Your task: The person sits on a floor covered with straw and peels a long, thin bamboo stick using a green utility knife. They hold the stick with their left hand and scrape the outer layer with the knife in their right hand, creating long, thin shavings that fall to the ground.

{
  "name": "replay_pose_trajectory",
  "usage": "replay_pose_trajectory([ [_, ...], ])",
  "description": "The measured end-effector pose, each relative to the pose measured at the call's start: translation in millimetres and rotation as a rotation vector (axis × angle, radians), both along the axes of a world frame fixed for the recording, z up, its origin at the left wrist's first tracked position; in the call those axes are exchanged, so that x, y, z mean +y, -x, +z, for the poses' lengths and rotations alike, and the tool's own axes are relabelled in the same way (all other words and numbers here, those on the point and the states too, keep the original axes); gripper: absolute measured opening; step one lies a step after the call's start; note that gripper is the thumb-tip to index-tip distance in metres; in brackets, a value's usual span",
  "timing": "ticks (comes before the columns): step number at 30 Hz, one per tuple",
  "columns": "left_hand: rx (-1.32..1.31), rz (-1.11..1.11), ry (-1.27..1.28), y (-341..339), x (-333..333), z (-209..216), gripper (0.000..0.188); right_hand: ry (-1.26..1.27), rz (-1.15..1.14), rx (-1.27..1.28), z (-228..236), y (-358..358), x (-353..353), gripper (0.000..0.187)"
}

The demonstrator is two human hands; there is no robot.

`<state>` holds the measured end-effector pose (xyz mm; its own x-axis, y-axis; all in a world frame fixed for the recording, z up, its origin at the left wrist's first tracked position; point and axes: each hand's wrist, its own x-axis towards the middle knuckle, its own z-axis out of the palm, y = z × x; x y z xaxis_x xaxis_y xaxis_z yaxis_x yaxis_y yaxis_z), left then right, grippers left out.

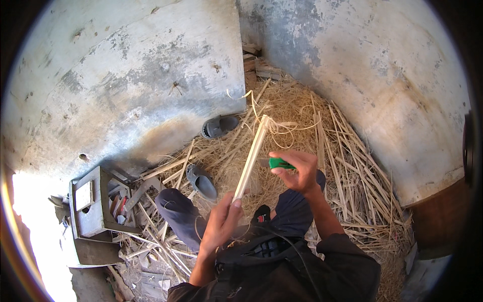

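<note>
Two hands are occupied: the left hand [224, 219] grips the near end of a pale split stick [251, 153], the right hand [300, 171] grasps a green-handled blade [280, 163] just beside it. At ground level, tangled shavings [294, 103] and loose strips [347, 146] surround two grey clogs [220, 127]. Beyond, stained, flaking walls [126, 75] enclose the corner.

Upper garment: black shirt [246, 288], covering the torso. Right sleeve [349, 264], black, loose, ending around the elbow; left sleeve [187, 293], matching. Left hand [221, 222] and right hand [298, 172]: both showing bare. At the waist: dark ribbed panel [270, 247]; thin black cable [298, 251], curving alongside. Lower garment: navy trousers [178, 216], creasing. Footwear: black sock [260, 213], bearing a red marking.
</note>
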<state>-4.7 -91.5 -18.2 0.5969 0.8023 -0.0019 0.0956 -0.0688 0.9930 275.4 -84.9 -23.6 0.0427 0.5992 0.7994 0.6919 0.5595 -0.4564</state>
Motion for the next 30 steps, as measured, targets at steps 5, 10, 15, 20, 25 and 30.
replay_pose_trajectory([
  [5, 0.036, -0.008, 0.07, -0.8, -3.6, 17.8, 0.032, 0.034, -0.014, -0.13, 11.2, 11.9, -4.5, 0.044],
  [10, -0.034, -0.066, 0.077, 1.1, -4.2, 14.8, 0.035, 0.01, -0.031, -0.178, 16.0, 8.4, -9.6, 0.044],
  [15, -0.097, -0.1, 0.188, 5.5, -7.4, 19.7, 0.034, 0.001, 0.01, -0.256, 26.4, 12.7, -20.2, 0.047],
  [20, -0.173, -0.144, 0.229, 3.0, -6.8, 22.2, 0.041, 0.007, 0.028, -0.267, 26.9, 20.5, -26.0, 0.048],
  [25, -0.127, -0.129, 0.304, 1.5, -2.2, 29.5, 0.047, -0.031, 0.012, -0.254, 25.7, 22.7, -24.2, 0.048],
  [30, -0.129, -0.166, 0.391, 3.0, 0.7, 32.6, 0.045, -0.078, -0.036, -0.283, 28.7, 20.7, -25.9, 0.047],
])
